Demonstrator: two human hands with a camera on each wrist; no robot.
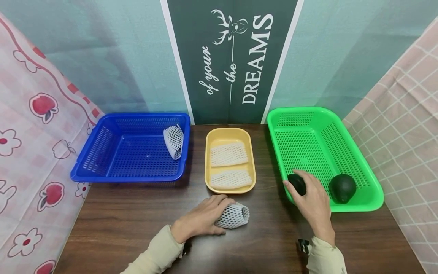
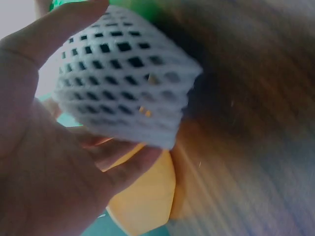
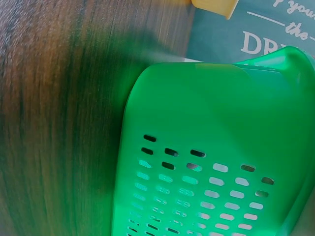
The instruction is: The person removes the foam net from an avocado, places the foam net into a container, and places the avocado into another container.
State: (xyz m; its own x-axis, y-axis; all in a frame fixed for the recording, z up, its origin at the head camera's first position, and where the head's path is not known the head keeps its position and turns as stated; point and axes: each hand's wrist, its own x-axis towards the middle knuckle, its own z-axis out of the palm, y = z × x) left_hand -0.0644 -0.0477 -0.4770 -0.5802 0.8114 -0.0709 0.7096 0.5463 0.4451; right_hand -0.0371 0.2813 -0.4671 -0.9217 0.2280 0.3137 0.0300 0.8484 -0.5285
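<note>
Taken from the yellow tray (image 1: 230, 131), your left hand (image 1: 205, 216) is the nearer of the two, directly on your side of it. Its fingers are curled round a white foam sleeve (image 1: 235, 217), which extends to the right out of the grip, long axis running roughly left to right, open end facing away from the palm. Something dark shows through the mesh. Whether the sleeve bears on the worktop (image 1: 270, 243) cannot be determined.

Your right hand (image 1: 314, 198) is to the right of the tray and nearer you, its fingers grasping a dark round fruit (image 1: 297, 184) at the near left corner of the green basket (image 1: 297, 146).

Containers: the tray holds a far foam net (image 1: 228, 154) and a near foam net (image 1: 230, 179), both lying lengthwise across it. The green basket, right of the tray, also holds a second dark fruit (image 1: 342, 188). The blue basket (image 1: 143, 154), left of the tray, holds a netted piece (image 1: 173, 141) against its tray-side wall, long axis pointing away from you.
</note>
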